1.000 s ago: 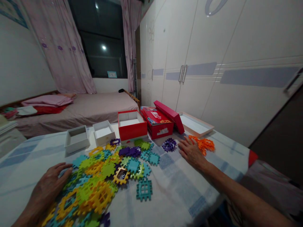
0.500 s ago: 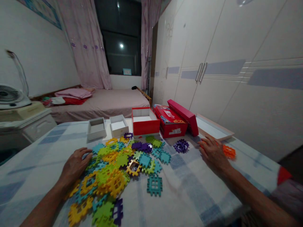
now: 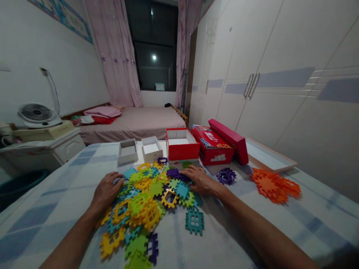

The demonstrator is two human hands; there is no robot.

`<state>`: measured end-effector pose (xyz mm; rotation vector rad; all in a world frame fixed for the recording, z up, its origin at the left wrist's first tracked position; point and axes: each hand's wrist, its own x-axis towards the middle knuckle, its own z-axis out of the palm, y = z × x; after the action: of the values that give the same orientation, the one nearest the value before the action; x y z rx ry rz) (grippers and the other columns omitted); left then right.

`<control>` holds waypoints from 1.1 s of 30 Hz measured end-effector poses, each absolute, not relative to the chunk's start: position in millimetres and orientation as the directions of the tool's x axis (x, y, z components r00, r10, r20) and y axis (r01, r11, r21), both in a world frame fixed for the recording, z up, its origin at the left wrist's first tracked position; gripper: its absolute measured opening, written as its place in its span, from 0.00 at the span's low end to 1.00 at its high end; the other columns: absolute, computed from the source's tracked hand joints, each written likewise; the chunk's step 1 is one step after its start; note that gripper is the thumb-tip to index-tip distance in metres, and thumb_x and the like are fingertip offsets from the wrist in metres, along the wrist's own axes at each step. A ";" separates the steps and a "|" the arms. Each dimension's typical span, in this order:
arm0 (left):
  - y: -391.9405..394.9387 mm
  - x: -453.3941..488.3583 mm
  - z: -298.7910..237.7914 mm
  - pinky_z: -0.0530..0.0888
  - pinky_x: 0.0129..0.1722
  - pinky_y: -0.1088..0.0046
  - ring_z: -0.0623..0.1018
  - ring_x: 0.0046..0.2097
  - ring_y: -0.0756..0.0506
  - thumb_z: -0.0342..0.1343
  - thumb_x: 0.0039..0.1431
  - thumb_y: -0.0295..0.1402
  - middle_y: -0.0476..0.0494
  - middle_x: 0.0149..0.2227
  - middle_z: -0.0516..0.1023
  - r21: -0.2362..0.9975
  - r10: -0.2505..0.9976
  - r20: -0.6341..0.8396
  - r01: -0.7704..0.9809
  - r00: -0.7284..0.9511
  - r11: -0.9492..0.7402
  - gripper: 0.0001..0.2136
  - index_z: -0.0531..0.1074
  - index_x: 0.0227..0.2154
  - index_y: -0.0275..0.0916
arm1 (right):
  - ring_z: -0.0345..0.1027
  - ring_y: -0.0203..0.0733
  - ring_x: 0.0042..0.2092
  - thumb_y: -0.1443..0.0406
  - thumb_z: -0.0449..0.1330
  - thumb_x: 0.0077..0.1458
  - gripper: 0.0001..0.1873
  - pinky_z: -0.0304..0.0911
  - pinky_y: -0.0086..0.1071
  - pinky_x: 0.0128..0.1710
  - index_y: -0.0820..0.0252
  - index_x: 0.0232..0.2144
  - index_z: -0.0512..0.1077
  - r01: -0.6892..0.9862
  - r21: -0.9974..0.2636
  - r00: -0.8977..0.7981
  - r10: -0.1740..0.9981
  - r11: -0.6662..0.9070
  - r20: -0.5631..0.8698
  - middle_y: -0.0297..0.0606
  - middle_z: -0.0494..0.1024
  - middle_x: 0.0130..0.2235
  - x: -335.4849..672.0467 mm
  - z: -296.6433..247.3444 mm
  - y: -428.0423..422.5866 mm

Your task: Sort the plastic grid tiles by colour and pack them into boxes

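A heap of flat plastic interlocking tiles [image 3: 146, 201] in yellow, green, teal and purple lies on the checked tablecloth. My left hand [image 3: 106, 190] rests flat on the heap's left edge, fingers apart, holding nothing. My right hand [image 3: 198, 180] lies palm down on the heap's right side, over teal and purple tiles, gripping nothing that I can see. A small purple pile [image 3: 226, 175] sits just right of that hand. An orange pile [image 3: 275, 185] lies further right, apart from both hands. One teal tile [image 3: 194, 221] lies alone near the front.
Two small white boxes [image 3: 128, 151], an open red box [image 3: 182, 148], a printed red box [image 3: 214, 146] with its lid and a shallow tray [image 3: 269, 160] line the table's far side. A fan [image 3: 37, 114] on a cabinet stands left; a bed and wardrobes lie behind.
My right hand has left the orange pile and moved left onto the mixed heap. The orange pile now lies uncovered. The view has turned left, and the left hand has stayed on the heap.
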<state>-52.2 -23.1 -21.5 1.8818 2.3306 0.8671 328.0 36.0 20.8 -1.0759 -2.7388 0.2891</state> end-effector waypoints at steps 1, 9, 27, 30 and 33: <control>-23.2 -51.6 -21.4 0.66 0.55 0.60 0.72 0.52 0.37 0.41 0.50 0.47 0.33 0.50 0.71 0.429 0.905 0.322 0.895 -0.277 0.122 0.25 0.76 0.38 0.35 | 0.50 0.51 0.60 0.71 0.55 0.47 0.34 0.46 0.49 0.57 0.54 0.58 0.60 0.649 -0.247 -0.720 0.685 0.720 0.105 0.40 0.65 0.58 327.1 17.8 37.0; -22.6 -48.8 -21.2 0.67 0.54 0.62 0.73 0.51 0.39 0.42 0.51 0.45 0.36 0.49 0.73 0.423 0.893 0.346 0.898 -0.287 0.124 0.23 0.76 0.37 0.36 | 0.64 0.43 0.50 0.70 0.53 0.56 0.21 0.48 0.43 0.54 0.56 0.52 0.66 0.662 -0.173 -0.672 0.680 0.729 0.294 0.42 0.74 0.48 322.7 7.1 40.4; -20.5 -51.3 -25.8 0.67 0.55 0.62 0.72 0.51 0.40 0.42 0.52 0.44 0.36 0.48 0.73 0.408 0.896 0.349 0.905 -0.273 0.117 0.22 0.76 0.37 0.37 | 0.65 0.36 0.32 0.62 0.42 0.61 0.13 0.57 0.28 0.31 0.59 0.31 0.63 0.757 -0.460 -0.395 0.886 0.464 0.244 0.35 0.71 0.30 307.1 23.5 62.2; -21.5 -51.1 -24.3 0.67 0.54 0.61 0.72 0.51 0.38 0.42 0.53 0.45 0.35 0.49 0.72 0.403 0.902 0.342 0.908 -0.263 0.111 0.23 0.76 0.37 0.36 | 0.66 0.39 0.34 0.63 0.47 0.59 0.11 0.56 0.30 0.34 0.60 0.29 0.64 0.796 -0.406 -0.410 0.894 0.448 0.183 0.38 0.73 0.32 293.2 22.7 64.3; -22.3 -50.1 -22.8 0.66 0.55 0.62 0.72 0.51 0.39 0.41 0.53 0.45 0.35 0.49 0.72 0.399 0.906 0.335 0.910 -0.257 0.111 0.24 0.76 0.38 0.35 | 0.66 0.43 0.38 0.63 0.48 0.59 0.10 0.55 0.33 0.38 0.60 0.31 0.65 0.839 -0.338 -0.395 0.905 0.426 0.159 0.44 0.74 0.35 284.4 22.4 63.9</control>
<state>-50.1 -22.3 -22.8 1.9189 2.3466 0.8523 284.4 63.9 22.4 -1.5018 -2.3676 0.2913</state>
